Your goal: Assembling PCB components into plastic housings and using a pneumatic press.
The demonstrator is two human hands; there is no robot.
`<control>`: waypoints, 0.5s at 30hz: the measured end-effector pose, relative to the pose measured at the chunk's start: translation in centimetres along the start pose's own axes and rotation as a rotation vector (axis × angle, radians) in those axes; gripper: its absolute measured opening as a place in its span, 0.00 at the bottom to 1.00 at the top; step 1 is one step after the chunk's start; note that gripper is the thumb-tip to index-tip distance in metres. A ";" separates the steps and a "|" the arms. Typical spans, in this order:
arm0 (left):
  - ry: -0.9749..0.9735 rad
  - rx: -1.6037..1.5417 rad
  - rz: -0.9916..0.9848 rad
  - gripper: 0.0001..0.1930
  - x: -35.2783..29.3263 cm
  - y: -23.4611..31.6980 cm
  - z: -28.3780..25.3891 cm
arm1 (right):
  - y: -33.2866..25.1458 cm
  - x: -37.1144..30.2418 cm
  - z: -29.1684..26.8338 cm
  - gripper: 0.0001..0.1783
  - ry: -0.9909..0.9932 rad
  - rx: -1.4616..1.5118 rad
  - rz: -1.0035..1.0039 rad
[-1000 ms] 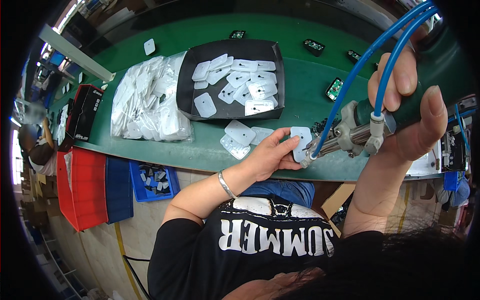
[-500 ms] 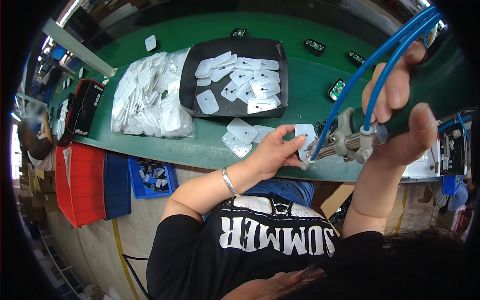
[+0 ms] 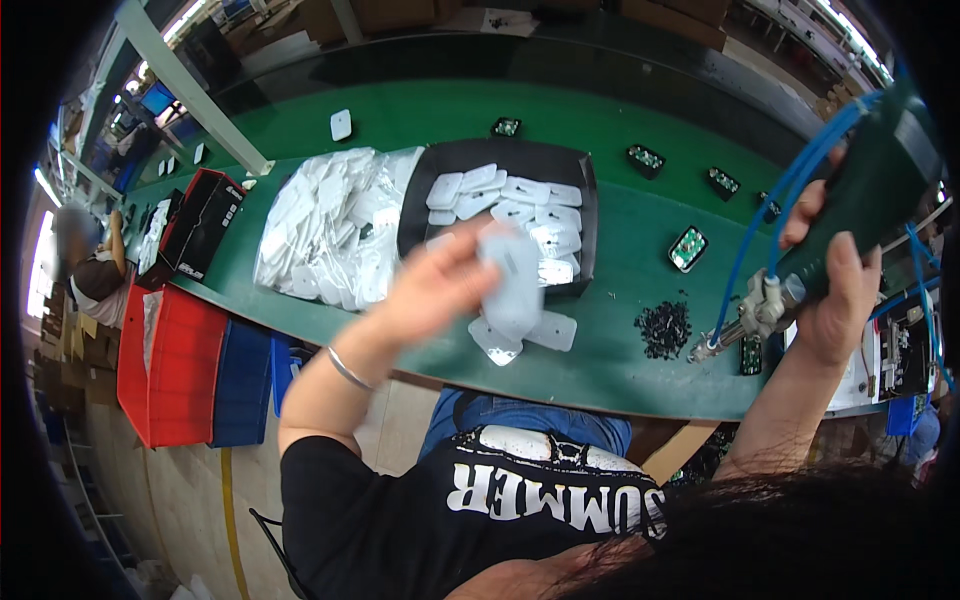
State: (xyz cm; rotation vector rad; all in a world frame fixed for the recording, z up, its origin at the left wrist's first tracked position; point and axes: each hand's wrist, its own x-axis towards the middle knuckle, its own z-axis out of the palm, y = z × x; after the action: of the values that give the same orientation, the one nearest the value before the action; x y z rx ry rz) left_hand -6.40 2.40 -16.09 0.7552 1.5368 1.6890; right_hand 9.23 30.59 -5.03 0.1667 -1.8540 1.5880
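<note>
My left hand [image 3: 445, 280], blurred by motion, grips a white plastic cover [image 3: 514, 290] by one edge. The cover is held above more white covers [image 3: 552, 331] that lie on the green bench, near the front edge of a black box [image 3: 591, 225]. That box contains several white covers [image 3: 527, 190]. My right hand [image 3: 838, 290] is wrapped round a dark green hand tool [image 3: 872, 200] with blue air hoses and a metal nose. The nose points down to the left, next to a black-framed circuit board [image 3: 751, 354] on the bench.
A clear bag packed with white covers [image 3: 325, 225] lies left of the box. Small black parts [image 3: 663, 330] sit in a pile near the tool's nose. Several circuit boards [image 3: 688, 248] are spread behind. Red bins [image 3: 175, 365] stand at left, where another person [image 3: 95, 270] works.
My left hand has carried the white cover left, away from the tool's nose. The tool stays in my right hand, and the whole view has shifted.
</note>
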 end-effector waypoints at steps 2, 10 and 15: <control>0.218 0.220 0.180 0.23 4.6 2.9 -5.1 | 0.7 0.4 0.1 0.26 0.049 -0.166 -0.015; 0.679 0.628 -0.259 0.22 20.1 -1.8 -23.3 | 3.2 3.6 2.7 0.23 0.236 -0.422 -0.010; 0.567 0.718 -0.501 0.21 22.5 -5.1 -26.3 | 5.7 4.5 3.0 0.30 0.301 -0.508 -0.102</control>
State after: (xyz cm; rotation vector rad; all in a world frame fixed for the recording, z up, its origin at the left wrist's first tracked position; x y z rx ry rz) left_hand -39.95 6.07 -25.22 0.1596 2.5321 0.9944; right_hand 1.62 30.71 -7.28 -0.1915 -1.9044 0.9705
